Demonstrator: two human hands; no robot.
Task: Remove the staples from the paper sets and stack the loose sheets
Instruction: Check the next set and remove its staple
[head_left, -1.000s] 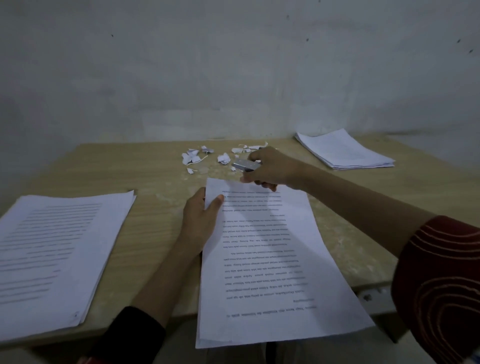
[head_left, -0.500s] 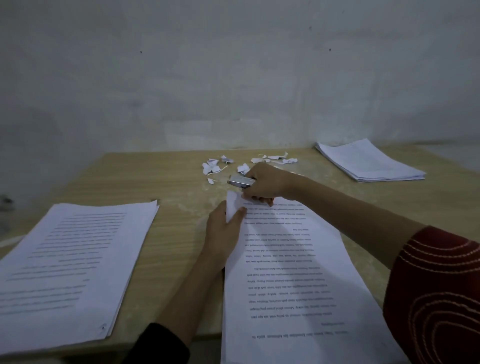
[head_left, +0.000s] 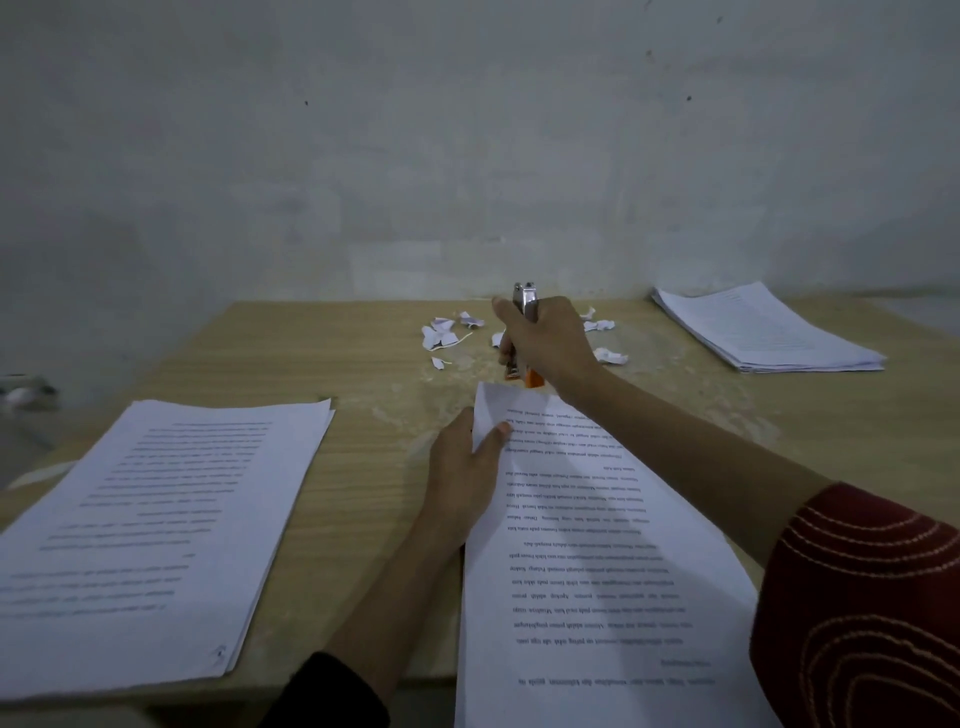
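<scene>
A printed paper set (head_left: 597, 545) lies in front of me, its near end hanging over the table's front edge. My left hand (head_left: 467, 462) pinches its far left corner, thumb on top of the sheet. My right hand (head_left: 545, 343) grips a metal stapler (head_left: 524, 301) with an orange part, held upright just beyond the paper's far edge, its lower end pointing down near the corner. A stack of printed sheets (head_left: 156, 535) lies at the left, and another paper stack (head_left: 763, 332) rests at the far right.
Several torn paper scraps (head_left: 441, 335) lie scattered on the wooden table (head_left: 337, 364) behind my right hand. A grey wall stands right behind the table. A dim object (head_left: 23, 389) sits off the table's left side.
My right hand has turned the stapler from lying flat to standing upright and lifted it slightly off the paper's corner. My left hand keeps its pinch on the corner.
</scene>
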